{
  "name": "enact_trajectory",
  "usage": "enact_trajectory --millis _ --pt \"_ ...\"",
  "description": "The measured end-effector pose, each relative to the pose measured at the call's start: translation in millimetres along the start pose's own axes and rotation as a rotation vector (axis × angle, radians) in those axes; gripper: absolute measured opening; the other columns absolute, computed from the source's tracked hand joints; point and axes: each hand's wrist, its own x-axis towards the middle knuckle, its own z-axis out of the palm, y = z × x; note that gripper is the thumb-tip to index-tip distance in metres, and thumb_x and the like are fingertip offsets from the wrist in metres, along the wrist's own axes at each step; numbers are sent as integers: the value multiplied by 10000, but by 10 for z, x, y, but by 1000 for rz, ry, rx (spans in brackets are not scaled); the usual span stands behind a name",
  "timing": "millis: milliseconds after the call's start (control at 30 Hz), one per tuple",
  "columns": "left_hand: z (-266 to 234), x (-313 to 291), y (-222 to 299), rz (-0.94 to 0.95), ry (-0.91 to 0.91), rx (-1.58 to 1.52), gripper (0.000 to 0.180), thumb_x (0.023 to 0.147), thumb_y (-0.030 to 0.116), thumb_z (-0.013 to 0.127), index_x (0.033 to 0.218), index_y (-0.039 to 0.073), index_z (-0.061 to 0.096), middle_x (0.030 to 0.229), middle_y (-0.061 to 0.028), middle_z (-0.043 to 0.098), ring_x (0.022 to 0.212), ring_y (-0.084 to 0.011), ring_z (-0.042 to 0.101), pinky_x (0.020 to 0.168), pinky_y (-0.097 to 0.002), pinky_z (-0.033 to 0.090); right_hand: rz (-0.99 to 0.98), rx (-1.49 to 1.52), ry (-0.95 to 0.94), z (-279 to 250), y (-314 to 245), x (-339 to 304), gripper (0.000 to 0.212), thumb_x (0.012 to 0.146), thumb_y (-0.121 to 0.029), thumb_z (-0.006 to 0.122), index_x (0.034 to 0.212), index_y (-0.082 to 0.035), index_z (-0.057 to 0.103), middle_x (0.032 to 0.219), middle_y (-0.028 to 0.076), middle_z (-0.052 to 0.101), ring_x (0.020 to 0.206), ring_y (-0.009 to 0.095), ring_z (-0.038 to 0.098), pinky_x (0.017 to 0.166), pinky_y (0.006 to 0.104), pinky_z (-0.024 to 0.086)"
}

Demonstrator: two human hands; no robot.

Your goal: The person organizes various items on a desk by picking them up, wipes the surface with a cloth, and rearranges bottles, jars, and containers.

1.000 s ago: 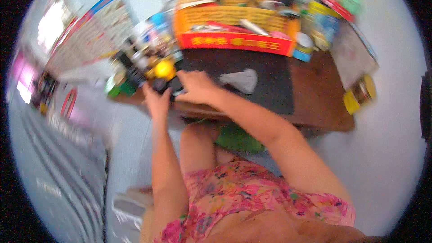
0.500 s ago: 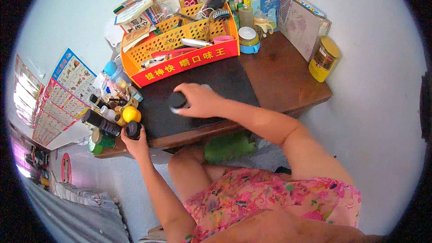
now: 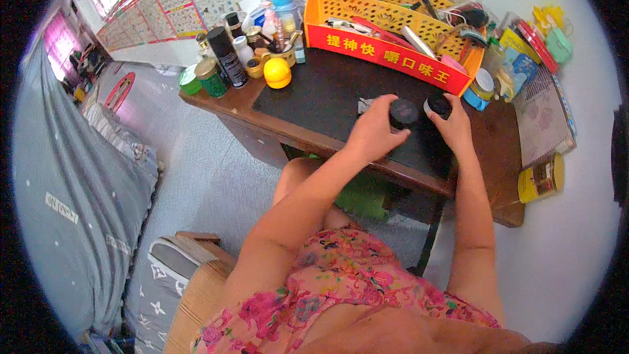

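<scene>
My left hand (image 3: 375,132) is curled round a jar with a wide black lid (image 3: 403,115), over the black mat (image 3: 314,95) on the desk. Close by on the right, my right hand (image 3: 457,130) grips a second black-lidded jar (image 3: 438,106), its pale side showing under the lid. A narrow gap separates the two jars. I cannot tell whether either one touches the mat. Beside my left hand's knuckles lies a small pale, shiny piece (image 3: 364,104), partly covered by the hand.
Behind my hands stands an orange-red box (image 3: 393,59) full of small items. Bottles, a black spray can (image 3: 227,56) and a yellow round container (image 3: 278,73) crowd the desk's left end. On the right are a blue-based jar (image 3: 480,88), notebooks (image 3: 542,115) and a yellow tin (image 3: 542,178).
My left hand has carried its jar from beside the bottles across the mat to the right. My right hand, still holding its jar, is also farther right. The view has turned left.
</scene>
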Motion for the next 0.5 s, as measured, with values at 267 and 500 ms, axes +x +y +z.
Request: enact_trajectory --millis 267,500 --pt "354 -15 40 84 -35 105 734 765 253 835 1356 -3 484 1267 -236 607 1209 -412 587 1037 -458 481 29 -84 -20 89 57 -9 673 820 -332 818 1370 -55 546 1299 242 646 1207 402 620 1023 458 493" --pt "485 4 100 79 -73 83 724 765 262 832 1348 -7 496 1238 -245 620 1155 -434 598 1004 -485 490 16 -118 3 157 225 6 626 852 -307 805 1364 -62 541 1276 248 654 1202 422 615 1007 471 500"
